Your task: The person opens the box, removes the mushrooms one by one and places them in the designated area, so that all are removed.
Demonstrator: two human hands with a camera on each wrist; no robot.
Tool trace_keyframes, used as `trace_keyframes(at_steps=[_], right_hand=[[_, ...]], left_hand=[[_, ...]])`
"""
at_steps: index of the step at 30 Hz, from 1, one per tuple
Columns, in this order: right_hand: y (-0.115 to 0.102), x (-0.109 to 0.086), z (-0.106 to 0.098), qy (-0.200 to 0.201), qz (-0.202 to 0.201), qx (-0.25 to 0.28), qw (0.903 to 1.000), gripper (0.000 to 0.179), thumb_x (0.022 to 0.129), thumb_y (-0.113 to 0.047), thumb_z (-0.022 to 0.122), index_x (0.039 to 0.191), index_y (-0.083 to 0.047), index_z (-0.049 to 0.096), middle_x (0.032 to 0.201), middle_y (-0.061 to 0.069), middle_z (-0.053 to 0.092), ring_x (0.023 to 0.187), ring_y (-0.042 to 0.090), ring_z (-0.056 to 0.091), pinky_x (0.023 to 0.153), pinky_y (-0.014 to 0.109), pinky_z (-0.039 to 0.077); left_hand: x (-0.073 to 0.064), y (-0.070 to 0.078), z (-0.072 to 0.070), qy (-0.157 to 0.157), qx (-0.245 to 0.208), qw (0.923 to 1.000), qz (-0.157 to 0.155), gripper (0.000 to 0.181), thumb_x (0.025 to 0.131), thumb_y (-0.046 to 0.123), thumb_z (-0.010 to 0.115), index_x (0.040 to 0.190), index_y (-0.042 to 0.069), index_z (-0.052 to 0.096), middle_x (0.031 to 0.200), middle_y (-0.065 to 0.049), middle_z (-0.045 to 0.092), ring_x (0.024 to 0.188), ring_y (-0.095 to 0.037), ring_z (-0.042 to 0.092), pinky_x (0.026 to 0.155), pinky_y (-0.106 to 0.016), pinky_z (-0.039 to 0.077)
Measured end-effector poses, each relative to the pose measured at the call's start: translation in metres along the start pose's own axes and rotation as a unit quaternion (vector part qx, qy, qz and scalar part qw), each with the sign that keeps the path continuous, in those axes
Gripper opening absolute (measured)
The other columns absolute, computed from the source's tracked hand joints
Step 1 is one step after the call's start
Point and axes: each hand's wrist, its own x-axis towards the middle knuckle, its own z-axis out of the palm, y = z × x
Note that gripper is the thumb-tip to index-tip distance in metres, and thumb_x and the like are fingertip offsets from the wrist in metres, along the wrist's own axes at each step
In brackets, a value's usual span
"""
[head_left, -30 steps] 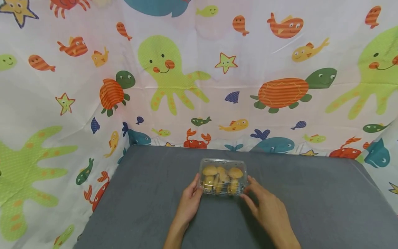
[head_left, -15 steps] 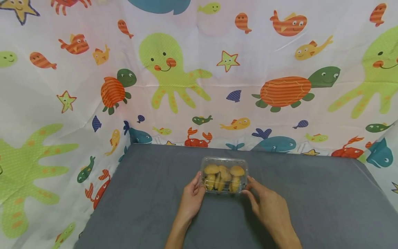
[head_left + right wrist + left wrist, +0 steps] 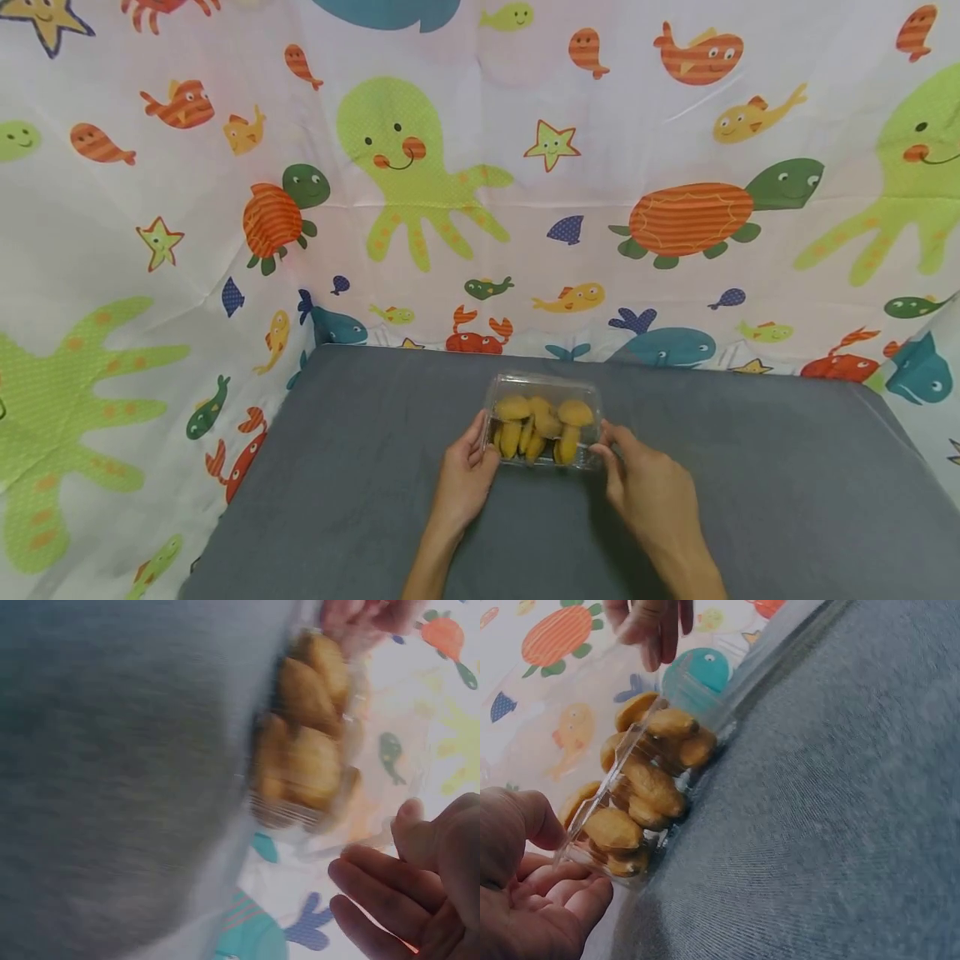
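A clear plastic clamshell box (image 3: 660, 838) stands on the grey cloth, holding several yellow-brown mushrooms (image 3: 575, 413). Its see-through lid (image 3: 412, 742) is raised at an angle from the box in the right wrist view. At the left end, my left hand (image 3: 463, 483) grips the box, thumb on the rim and fingers against the side in the left wrist view. My right hand (image 3: 658, 496) is at the other end, pinching the lid's corner between thumb and fingers.
Grey cloth (image 3: 337, 500) covers the table around the box. A white curtain (image 3: 450, 250) printed with sea animals hangs along the back and left, with its lower edge meeting the table's far side.
The lid has lifted and tilted away from the mushrooms at the right hand's side. The right hand has risen slightly with it, while the left hand keeps its hold.
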Motion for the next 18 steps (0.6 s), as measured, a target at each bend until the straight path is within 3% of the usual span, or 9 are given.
trace_keyframes(at_steps=[4,12,16,18], right_hand=[[-0.004,0.01,-0.007,0.013,0.004,0.002,0.9999,0.018,0.094,-0.023,0.081,0.103,-0.013,0.07,0.049,-0.01,0.042,0.039,0.002,0.027,0.038,0.024,0.024],[-0.007,0.017,-0.012,0.007,0.021,0.016,0.9996,0.019,0.099,-0.024,0.077,0.11,-0.011,0.069,0.061,-0.001,0.064,0.038,0.001,0.028,0.038,0.025,0.027],[-0.004,0.022,-0.014,0.013,0.028,0.032,0.999,0.019,0.101,-0.024,0.075,0.113,-0.011,0.069,0.08,0.006,0.077,0.038,0.001,0.029,0.039,0.024,0.028],[-0.002,0.025,-0.016,0.021,0.029,0.04,0.9986,0.019,0.101,-0.024,0.075,0.114,-0.011,0.069,0.088,0.007,0.079,0.04,0.003,0.036,0.04,0.028,0.034]], left_hand=[[0.002,0.0,-0.001,0.004,-0.004,1.0,0.002,0.06,0.102,-0.002,0.054,0.16,0.001,0.041,0.162,-0.015,0.044,0.148,-0.029,0.044,0.11,-0.026,0.044],[0.0,-0.001,-0.001,-0.001,-0.005,1.0,0.002,0.059,0.102,-0.001,0.054,0.159,-0.005,0.04,0.16,-0.021,0.045,0.148,-0.033,0.044,0.111,-0.027,0.044],[-0.001,0.0,0.001,-0.004,-0.009,1.0,0.003,0.059,0.101,-0.002,0.053,0.159,-0.006,0.039,0.161,-0.021,0.044,0.149,-0.034,0.043,0.115,-0.035,0.043],[-0.001,0.001,0.001,-0.004,-0.011,0.9999,-0.001,0.059,0.102,-0.002,0.052,0.16,-0.006,0.039,0.161,-0.021,0.044,0.149,-0.033,0.042,0.116,-0.038,0.041]])
